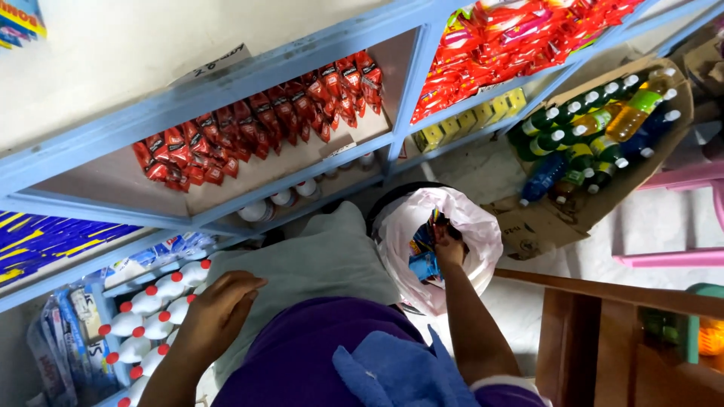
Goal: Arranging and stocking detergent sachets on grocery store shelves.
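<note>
The right hand (449, 247) reaches down into the open mouth of a white plastic bag (483, 234) and closes its fingers on a small colourful packet (424, 264) lying among others inside. The bag sits on the floor just in front of the blue shelf (302, 53), below its rows of red sachets (256, 124). The left hand (219, 309) rests loosely curled, holding nothing, beside white bottles with red caps (151, 320) on the shelf's low tier.

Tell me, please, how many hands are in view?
2. The left hand rests on grey-green cloth; the right hand reaches into the white plastic bag. No others show.
</note>
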